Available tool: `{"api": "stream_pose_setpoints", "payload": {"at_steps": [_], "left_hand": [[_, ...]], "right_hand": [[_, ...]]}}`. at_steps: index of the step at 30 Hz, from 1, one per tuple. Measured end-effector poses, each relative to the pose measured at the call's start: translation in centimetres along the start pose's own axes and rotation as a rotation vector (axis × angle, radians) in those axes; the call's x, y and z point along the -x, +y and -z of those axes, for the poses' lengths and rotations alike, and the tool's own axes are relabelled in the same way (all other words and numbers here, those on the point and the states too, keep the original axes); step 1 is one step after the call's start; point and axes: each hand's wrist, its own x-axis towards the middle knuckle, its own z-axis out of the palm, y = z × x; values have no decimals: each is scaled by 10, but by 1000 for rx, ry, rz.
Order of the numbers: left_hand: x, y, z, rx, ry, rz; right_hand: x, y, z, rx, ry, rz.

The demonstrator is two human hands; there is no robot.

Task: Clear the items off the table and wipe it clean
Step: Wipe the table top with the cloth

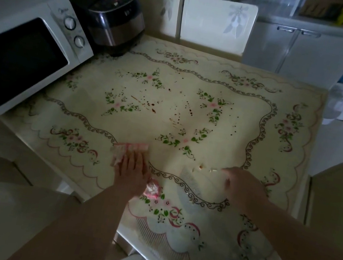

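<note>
The table [297,150] is covered by a cream floral cover with green leaves, pink blossoms and dark scrolled borders. Its middle is dirty: dark brown spots and short smears [151,105] scatter across the central panel, thickest around the middle and trailing off toward the right. A few pale crumbs [201,168] lie on the near part, just inside the scrolled border.

The left hand [131,171] lies palm down on a pink-and-white wiping cloth [128,149], fingers straight and held close together, pressing it flat on the near left part of the table. The cloth is crumpled; it sticks out beyond the fingertips and to their left, and another bit of it shows beside the wrist.

The right hand [243,187] is over the near right part, back upward. Its fingers stretch out together toward the crumbs, with the tips just beside them and the thumb hanging apart below. It is slightly blurred, and nothing shows in it.

A white microwave [20,56] and a dark rice cooker [111,17] stand on the far left corner. A white chair [216,24] is pushed up at the far edge, and white cabinets [291,50] stand behind it.
</note>
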Motion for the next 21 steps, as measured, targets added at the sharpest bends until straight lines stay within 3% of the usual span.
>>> {"api": "stream_pose_setpoints", "payload": {"at_steps": [5,21], "left_hand": [[-4,-14,22,193,78,172],[-90,-149,59,340,2,313]], "right_hand": [[-21,-38,-8,-76,62,167],[-128,-199,-52,30,-51,334]]}}
